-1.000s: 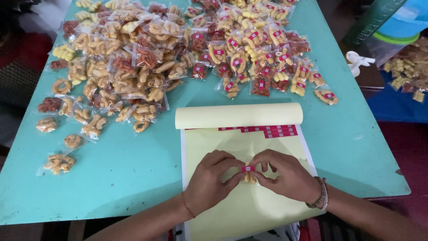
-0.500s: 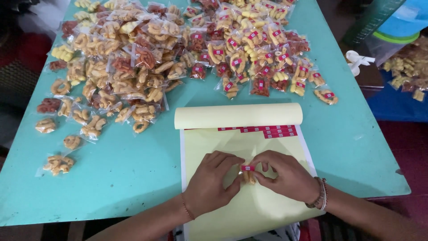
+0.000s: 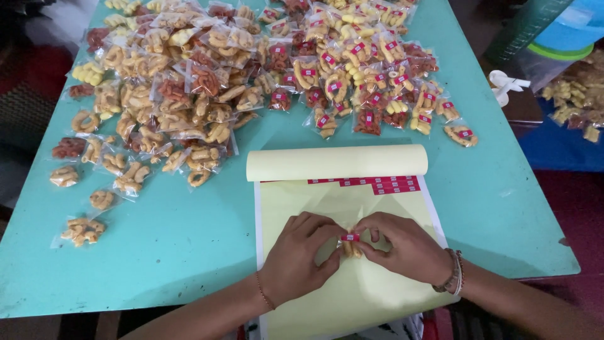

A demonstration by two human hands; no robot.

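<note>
Red-labelled snack packet [image 3: 350,244] is pinched by left hand [image 3: 301,259] and right hand [image 3: 402,247] on yellow sheet [image 3: 327,208]; packets [image 3: 207,82] heaped at eleven o'clock.

This looks like a small home packing workshop for snacks. A turquoise bench [image 3: 189,252] carries heaps of little clear packets of fried snacks [image 3: 189,94] well beyond the fingers, many sealed with red stickers. Under the fingers lies a yellow sticker sheet [image 3: 365,296], its top rolled back. Off to the right sit more loose snacks [image 3: 576,101] and plastic tubs [image 3: 560,31].
</note>
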